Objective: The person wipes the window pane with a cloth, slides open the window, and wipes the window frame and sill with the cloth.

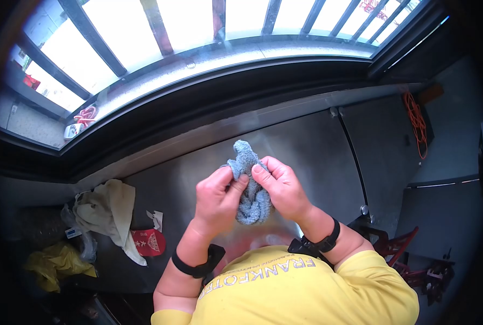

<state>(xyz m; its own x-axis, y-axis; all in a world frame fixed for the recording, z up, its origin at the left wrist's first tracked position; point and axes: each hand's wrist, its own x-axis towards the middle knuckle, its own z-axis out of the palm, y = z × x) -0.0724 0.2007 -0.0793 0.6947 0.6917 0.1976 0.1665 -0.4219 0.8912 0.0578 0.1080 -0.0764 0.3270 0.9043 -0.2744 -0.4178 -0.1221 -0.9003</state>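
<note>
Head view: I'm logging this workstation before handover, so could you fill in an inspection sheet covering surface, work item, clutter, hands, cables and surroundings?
Surface: dark grey tabletop, with a dark seam running across its right part.
Work item: blue-grey cloth, bunched up; whether it touches the tabletop cannot be told.
Clutter: pale cloth, red packet and crumpled yellow bag or cloth, all at the left.
Hands: left hand and right hand both grip the blue-grey cloth.
Cables: orange cord, looped at the far right; any connection cannot be told.
Surroundings: barred window beyond the tabletop, bright outside.
</note>
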